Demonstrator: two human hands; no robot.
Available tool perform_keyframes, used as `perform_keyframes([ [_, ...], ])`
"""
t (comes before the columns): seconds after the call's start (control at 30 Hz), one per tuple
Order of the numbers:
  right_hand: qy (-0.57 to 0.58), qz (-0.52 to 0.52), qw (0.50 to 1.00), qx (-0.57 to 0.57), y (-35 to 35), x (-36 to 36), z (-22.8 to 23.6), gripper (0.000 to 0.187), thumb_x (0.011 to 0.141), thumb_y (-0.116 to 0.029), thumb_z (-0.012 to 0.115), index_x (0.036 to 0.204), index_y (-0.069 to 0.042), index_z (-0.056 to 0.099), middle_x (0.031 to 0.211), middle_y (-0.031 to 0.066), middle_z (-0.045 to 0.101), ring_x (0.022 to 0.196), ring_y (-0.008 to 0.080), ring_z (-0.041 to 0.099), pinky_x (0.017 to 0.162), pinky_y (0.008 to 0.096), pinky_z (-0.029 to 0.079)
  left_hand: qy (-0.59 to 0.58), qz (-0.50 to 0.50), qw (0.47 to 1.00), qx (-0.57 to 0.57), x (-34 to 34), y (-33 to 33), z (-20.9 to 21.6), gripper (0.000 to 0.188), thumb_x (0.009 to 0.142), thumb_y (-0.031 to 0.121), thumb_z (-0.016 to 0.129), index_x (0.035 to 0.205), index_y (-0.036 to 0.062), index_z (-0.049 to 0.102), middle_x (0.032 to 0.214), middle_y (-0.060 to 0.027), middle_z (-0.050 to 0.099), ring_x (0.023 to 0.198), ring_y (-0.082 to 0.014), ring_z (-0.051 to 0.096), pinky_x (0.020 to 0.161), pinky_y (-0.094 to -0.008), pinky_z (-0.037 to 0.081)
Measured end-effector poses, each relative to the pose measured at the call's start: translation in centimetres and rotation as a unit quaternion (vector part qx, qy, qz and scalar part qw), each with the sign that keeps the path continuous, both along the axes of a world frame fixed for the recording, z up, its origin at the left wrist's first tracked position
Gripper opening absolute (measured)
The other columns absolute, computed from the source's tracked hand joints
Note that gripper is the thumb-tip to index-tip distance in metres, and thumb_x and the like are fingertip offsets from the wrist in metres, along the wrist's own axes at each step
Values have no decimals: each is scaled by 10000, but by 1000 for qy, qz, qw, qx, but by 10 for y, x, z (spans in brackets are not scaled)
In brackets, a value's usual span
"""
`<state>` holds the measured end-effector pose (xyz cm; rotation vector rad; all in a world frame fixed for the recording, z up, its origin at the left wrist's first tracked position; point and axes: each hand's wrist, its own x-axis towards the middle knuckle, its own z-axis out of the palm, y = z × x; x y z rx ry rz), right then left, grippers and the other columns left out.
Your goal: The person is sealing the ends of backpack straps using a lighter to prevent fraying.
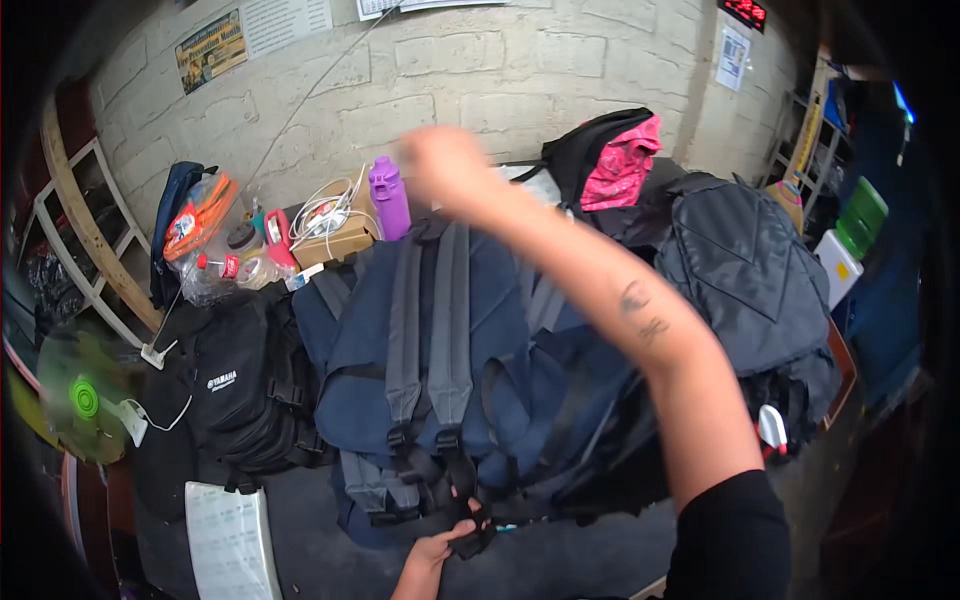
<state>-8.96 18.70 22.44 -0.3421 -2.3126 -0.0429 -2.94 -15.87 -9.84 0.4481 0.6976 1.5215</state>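
Observation:
A navy blue backpack [350, 390] lies in front of me with its grey shoulder straps [450, 330] facing up. Black buckles join these to black webbing straps at the near end. Low in the view, my left hand [445, 542] is closed round a black webbing strap [472, 540]. My right hand [445, 172] is raised past the far end of the backpack, beside a purple bottle [390, 200]. Motion blurs it and its fingers cannot be made out. More dark blue bags lie under and beside this backpack, partly hidden by my right arm.
A black backpack [245, 380] stands at left, near a fan [85, 395]. A dark grey backpack [740, 270] and a pink and black bag [620, 165] are at right. A cardboard box [340, 238] with white cables stands against the block wall. A plastic-covered sheet [232, 540] lies front left.

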Motion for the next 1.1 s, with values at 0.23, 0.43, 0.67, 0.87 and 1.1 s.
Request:
perform_keyframes([
  [0.23,-219,-337,898,-180,302,125,-204,230,740,-108,482,940,-57,583,1004,193,593,915,366,575,790,462,450,95,-5,990,-102,-24,47,-10,323,774,93,627,1051,-6,494,995,-79,535,876,-209,543,837,-345,431],
  [0.43,-293,-362,869,-169,282,115,-314,448,846,-299,426,1292,-338,401,1441,-38,236,1189,370,358,938,566,302,159,12,984,-77,-57,80,-43,335,779,96,629,1069,4,488,1003,-65,539,898,-193,534,835,-338,427],
  [0.67,-128,-538,812,-185,306,121,-331,536,841,-278,390,1323,-44,370,1414,121,290,1152,319,375,956,404,302,190,-47,979,-57,-61,83,-54,350,785,99,632,1090,17,480,1013,-49,543,925,-174,524,832,-329,421],
  [0.87,-146,-410,855,-282,296,134,-312,472,834,-290,450,1246,-61,457,1314,179,406,1146,417,361,954,476,314,210,-89,974,5,-55,80,-42,364,790,101,634,1108,28,474,1022,-35,547,947,-158,515,830,-322,417],
  [1.1,-52,-328,933,-136,225,112,-224,236,827,-207,484,805,-22,629,796,218,617,803,376,609,727,469,482,207,-22,978,34,-3,-2,4,433,796,107,637,1179,44,445,1039,-21,549,975,-133,499,837,-303,404],
])
